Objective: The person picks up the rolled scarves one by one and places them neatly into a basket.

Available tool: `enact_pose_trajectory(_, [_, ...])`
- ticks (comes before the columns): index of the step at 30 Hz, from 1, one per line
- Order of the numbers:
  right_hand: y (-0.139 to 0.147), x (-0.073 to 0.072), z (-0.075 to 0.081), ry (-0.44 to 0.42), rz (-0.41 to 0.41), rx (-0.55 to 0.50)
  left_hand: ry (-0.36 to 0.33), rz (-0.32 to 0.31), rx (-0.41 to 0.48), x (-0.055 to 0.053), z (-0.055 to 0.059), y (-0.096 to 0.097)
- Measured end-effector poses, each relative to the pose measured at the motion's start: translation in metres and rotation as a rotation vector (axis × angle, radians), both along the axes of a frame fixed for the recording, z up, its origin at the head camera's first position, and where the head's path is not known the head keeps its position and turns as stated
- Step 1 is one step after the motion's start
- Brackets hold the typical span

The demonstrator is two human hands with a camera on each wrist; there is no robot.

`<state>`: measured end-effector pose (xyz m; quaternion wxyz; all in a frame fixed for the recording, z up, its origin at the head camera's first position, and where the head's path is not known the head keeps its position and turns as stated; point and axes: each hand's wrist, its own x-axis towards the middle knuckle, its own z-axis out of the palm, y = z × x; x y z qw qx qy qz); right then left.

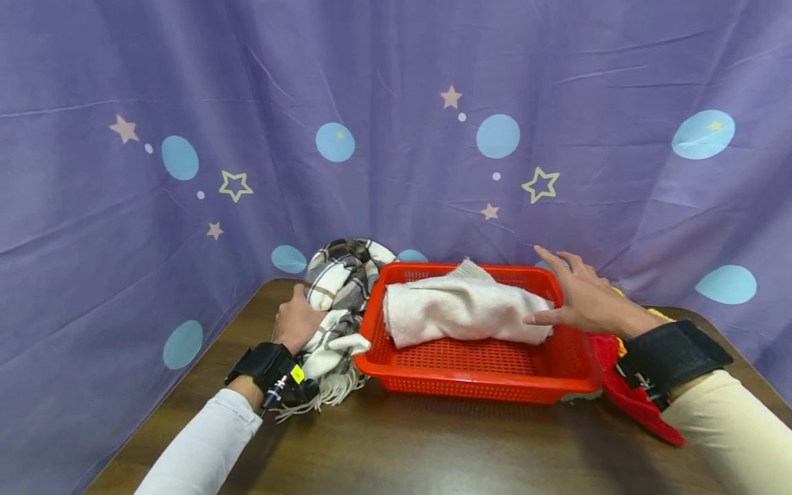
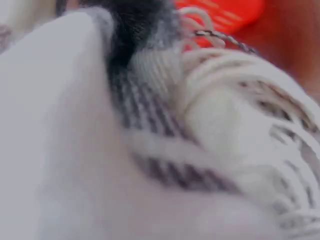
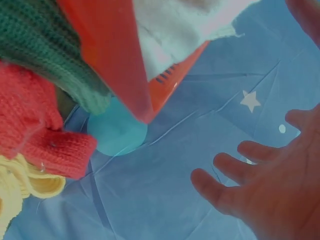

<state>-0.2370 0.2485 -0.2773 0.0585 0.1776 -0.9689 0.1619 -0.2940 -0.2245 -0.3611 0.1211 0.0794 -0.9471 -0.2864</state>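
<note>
A black, grey and white plaid scarf (image 1: pixel 355 278) lies bunched at the left, its fringe hanging toward the front. My left hand (image 1: pixel 298 317) grips its near left side; the fingertips are hidden in the folds. In the left wrist view, the scarf's fringe (image 2: pixel 235 100) fills much of the picture, blurred. A red plastic basket (image 1: pixel 470 395) stands beside the scarf, with a rolled white cloth (image 1: pixel 464 309) inside. My right hand (image 1: pixel 581 295) hovers over the basket's right end with fingers spread, holding nothing. Those fingers also show apart in the right wrist view.
Right of the basket lie a red knitted piece (image 1: pixel 637 405), a yellow knitted piece (image 3: pixel 35 177) and a green knitted piece (image 3: pixel 45 50), partly hidden by the right arm and basket. The wooden table (image 1: pixel 458 447) meets a purple curtain (image 1: pixel 408 192) behind.
</note>
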Motion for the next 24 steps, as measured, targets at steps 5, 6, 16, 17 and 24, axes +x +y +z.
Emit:
enact_pose_trajectory(5, [0.003,0.008,-0.009,0.003,0.042,0.013,-0.048,-0.049,-0.032,0.004,-0.017,0.018])
enact_pose_trajectory(6, [0.003,0.009,-0.011,0.003,0.041,0.016,-0.062,-0.064,-0.037,0.005,-0.018,0.02])
enact_pose_trajectory(16, [0.006,0.032,-0.036,0.069,-0.015,0.012,-0.202,-0.193,-0.139,0.026,0.031,0.034])
enact_pose_trajectory(17, [0.006,0.034,-0.039,0.075,-0.028,0.003,-0.132,-0.203,-0.134,0.03,0.035,0.04])
enact_pose_trajectory(24, [-0.005,0.044,-0.064,0.104,-0.109,-0.098,0.207,-0.456,-0.203,0.063,0.022,0.098])
